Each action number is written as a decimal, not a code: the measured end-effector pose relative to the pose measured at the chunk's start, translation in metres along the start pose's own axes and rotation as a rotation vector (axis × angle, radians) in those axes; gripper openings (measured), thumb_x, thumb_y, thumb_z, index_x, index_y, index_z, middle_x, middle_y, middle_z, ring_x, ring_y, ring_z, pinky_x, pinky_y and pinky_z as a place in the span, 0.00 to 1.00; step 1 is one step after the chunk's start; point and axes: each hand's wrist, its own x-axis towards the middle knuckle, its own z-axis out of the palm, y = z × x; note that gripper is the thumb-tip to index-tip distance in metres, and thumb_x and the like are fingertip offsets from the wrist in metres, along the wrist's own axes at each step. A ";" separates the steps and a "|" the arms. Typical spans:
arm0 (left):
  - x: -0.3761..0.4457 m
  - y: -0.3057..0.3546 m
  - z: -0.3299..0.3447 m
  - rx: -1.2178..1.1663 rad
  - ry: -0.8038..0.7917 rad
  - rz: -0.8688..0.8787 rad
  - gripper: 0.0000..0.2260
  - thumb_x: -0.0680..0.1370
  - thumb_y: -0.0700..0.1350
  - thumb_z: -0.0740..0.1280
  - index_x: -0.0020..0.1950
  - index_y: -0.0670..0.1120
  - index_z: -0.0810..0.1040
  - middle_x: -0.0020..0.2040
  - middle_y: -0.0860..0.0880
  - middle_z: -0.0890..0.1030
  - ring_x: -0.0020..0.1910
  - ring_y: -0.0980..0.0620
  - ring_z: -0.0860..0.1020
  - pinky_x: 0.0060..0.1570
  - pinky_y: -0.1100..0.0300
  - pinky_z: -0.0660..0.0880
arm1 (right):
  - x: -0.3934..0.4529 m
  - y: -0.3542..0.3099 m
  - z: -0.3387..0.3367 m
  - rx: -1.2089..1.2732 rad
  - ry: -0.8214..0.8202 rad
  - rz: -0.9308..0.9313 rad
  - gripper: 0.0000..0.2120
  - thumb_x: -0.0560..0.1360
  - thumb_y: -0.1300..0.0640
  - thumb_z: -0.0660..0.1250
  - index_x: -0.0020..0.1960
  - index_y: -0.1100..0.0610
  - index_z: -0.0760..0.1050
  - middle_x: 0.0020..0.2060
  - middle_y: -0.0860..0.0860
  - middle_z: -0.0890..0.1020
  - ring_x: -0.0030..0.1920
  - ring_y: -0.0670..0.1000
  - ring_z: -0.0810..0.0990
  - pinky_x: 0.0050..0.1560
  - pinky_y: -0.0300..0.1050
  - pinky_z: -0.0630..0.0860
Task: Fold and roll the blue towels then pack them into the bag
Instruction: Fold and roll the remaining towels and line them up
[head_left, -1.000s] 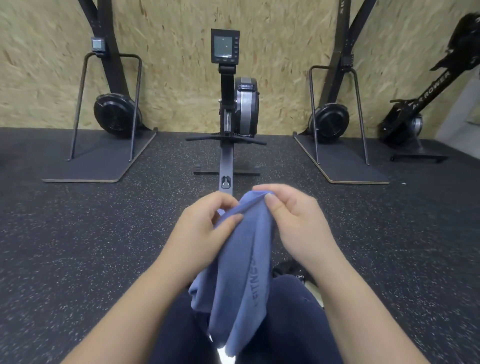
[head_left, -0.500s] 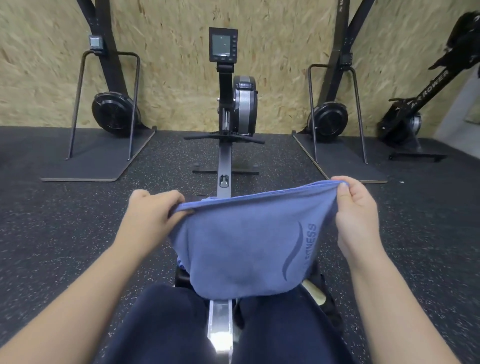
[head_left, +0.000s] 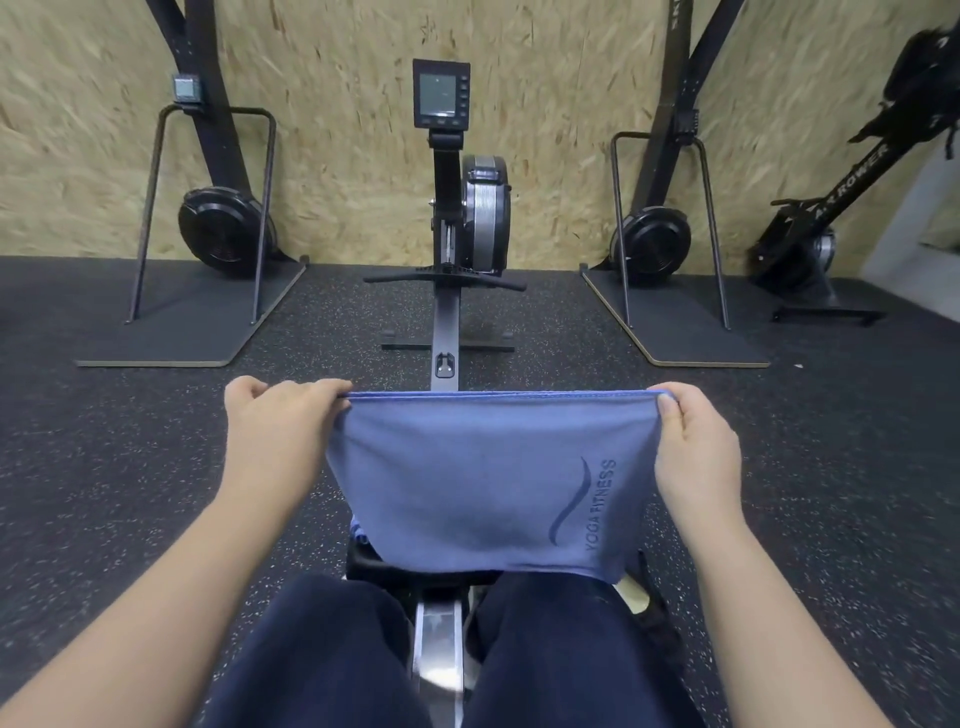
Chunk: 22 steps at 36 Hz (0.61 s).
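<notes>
A blue towel printed "YOGA FITNESS" hangs folded double in front of me, its top edge stretched taut and level. My left hand pinches the top left corner. My right hand pinches the top right corner. The towel's lower edge hangs just above my knees. A bit of another blue cloth peeks out behind its lower left side. No bag is in view.
I sit astride a rowing machine whose rail runs forward between my dark-trousered legs. Two ski machines on platforms stand at the left and right against a chipboard wall. Speckled black rubber floor lies all around.
My hands moved apart from a bunched hold at the centre, spreading the towel wide. Its top edge is now pulled straight and level, and its lettering faces me.
</notes>
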 end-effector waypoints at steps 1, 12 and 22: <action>0.002 0.002 -0.001 -0.001 -0.002 -0.029 0.09 0.76 0.41 0.62 0.48 0.49 0.82 0.35 0.51 0.82 0.37 0.46 0.79 0.47 0.52 0.57 | 0.000 -0.001 0.001 0.009 0.003 0.001 0.10 0.82 0.57 0.55 0.54 0.54 0.76 0.45 0.50 0.79 0.46 0.53 0.74 0.42 0.44 0.62; 0.009 0.010 -0.005 -0.264 0.034 -0.215 0.04 0.77 0.38 0.68 0.49 0.41 0.81 0.47 0.42 0.70 0.50 0.39 0.69 0.47 0.46 0.69 | 0.008 -0.010 0.005 0.010 -0.025 -0.022 0.11 0.82 0.56 0.53 0.55 0.55 0.74 0.47 0.55 0.79 0.49 0.57 0.75 0.45 0.47 0.66; 0.005 0.025 0.012 -0.589 -0.066 -0.442 0.07 0.81 0.45 0.60 0.46 0.43 0.72 0.49 0.45 0.73 0.50 0.45 0.70 0.46 0.57 0.62 | 0.003 -0.015 0.003 0.091 0.038 0.098 0.12 0.84 0.57 0.49 0.60 0.58 0.69 0.47 0.51 0.74 0.46 0.53 0.70 0.41 0.43 0.58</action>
